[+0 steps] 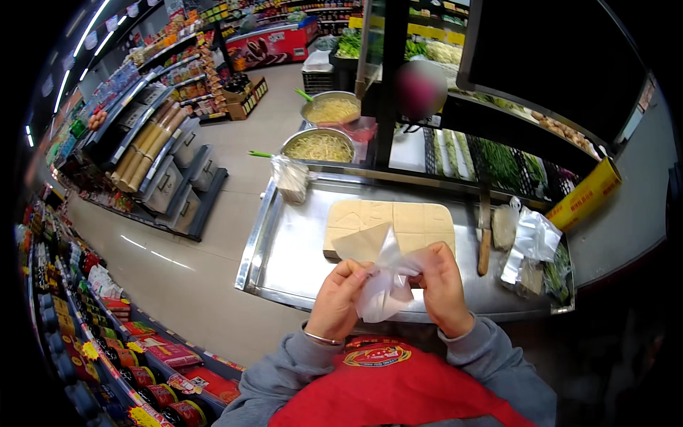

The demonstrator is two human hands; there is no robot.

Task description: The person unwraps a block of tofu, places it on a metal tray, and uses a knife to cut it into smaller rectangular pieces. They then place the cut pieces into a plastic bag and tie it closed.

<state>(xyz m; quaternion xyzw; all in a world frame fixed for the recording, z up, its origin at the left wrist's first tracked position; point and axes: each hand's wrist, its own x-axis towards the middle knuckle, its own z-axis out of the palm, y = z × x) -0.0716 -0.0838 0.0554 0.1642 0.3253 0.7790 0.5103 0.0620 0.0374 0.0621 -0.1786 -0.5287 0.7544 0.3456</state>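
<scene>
A thin translucent plastic bag (385, 283) is stretched between my two hands. My left hand (341, 296) pinches its left side, and my right hand (444, 288) grips its right side. Just beyond them, on a steel tray table (283, 235), lies a large scored slab of tofu (395, 216), partly hidden by the bag and my hands. At the table's far left corner a block in a clear bag (292, 184) stands. Right of the slab is a knife with a wooden handle (484, 251), its blade pointing away from me.
Bagged goods (531, 245) and a yellow roll (587, 195) are at the right. Two steel bowls of bean sprouts (319, 147) stand beyond the table's left part. Vegetable crates (499, 160) line the far side, with a dark panel (549, 64) above. Store shelves (144, 133) stand left across the aisle.
</scene>
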